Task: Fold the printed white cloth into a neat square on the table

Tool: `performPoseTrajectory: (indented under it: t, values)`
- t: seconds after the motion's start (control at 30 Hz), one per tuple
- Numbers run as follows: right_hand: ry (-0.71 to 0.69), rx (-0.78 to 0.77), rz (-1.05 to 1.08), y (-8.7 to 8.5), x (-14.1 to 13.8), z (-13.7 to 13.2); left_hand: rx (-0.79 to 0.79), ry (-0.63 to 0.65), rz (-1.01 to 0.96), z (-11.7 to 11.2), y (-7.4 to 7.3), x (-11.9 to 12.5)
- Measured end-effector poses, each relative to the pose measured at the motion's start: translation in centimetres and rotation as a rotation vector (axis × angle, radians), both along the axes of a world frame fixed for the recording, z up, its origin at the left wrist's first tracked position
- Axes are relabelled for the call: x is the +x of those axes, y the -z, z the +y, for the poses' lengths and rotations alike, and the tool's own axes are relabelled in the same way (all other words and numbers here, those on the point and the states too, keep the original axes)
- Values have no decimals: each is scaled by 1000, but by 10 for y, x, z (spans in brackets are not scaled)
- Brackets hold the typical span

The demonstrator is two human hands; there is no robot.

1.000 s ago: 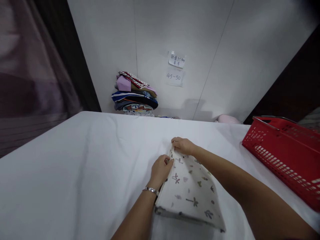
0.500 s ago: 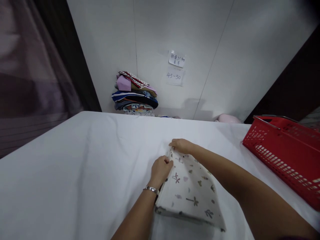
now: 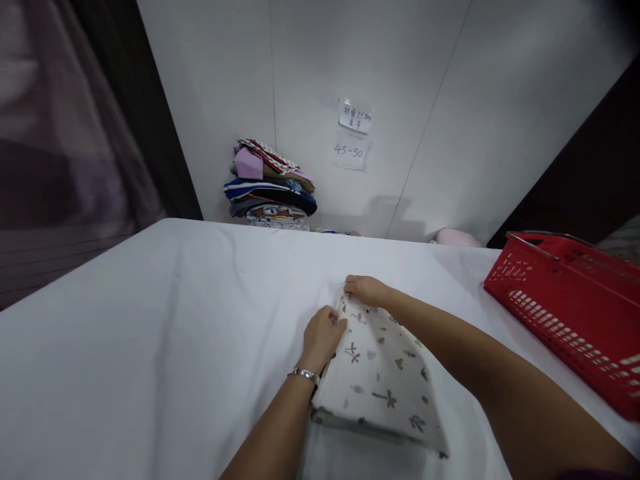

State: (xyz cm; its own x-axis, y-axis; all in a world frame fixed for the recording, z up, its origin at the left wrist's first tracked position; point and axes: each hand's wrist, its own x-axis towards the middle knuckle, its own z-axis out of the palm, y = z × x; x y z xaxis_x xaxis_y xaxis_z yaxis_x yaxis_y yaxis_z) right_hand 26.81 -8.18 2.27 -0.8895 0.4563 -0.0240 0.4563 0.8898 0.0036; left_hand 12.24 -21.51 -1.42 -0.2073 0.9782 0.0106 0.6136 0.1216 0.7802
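A folded white cloth [image 3: 380, 380] printed with small plants and leaves lies on the white-covered table, its layers stacked along the left and near edges. My left hand [image 3: 323, 335], with a silver bracelet at the wrist, pinches the cloth's left edge between thumb and fingers. At the far left corner, my right hand [image 3: 366, 291] has its fingers closed over the cloth. The right forearm passes above the cloth's right side and hides part of it.
A red perforated basket [image 3: 565, 313] with a metal handle stands at the table's right. Beyond the far edge, a pile of folded fabrics [image 3: 270, 187] rests by the wall, and a pink item [image 3: 456, 237] shows farther right. A curtain [image 3: 65, 153] hangs at left.
Almost nothing differs. My right hand's fingers have shifted slightly at the far corner, and both hands stay on the cloth.
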Motion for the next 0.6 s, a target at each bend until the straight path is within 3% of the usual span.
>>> performPoseTrajectory:
  t: [0.23,0.47,0.6]
  values:
    - [-24,-11,71,1,0,1,19,21,38,0,0,0]
    - [134,-82,-26,-7,-14,1,17,-27,98,-1,-1,1]
    - [127,-149,83,-3,-14,4,15,-53,88,-2,-2,1]
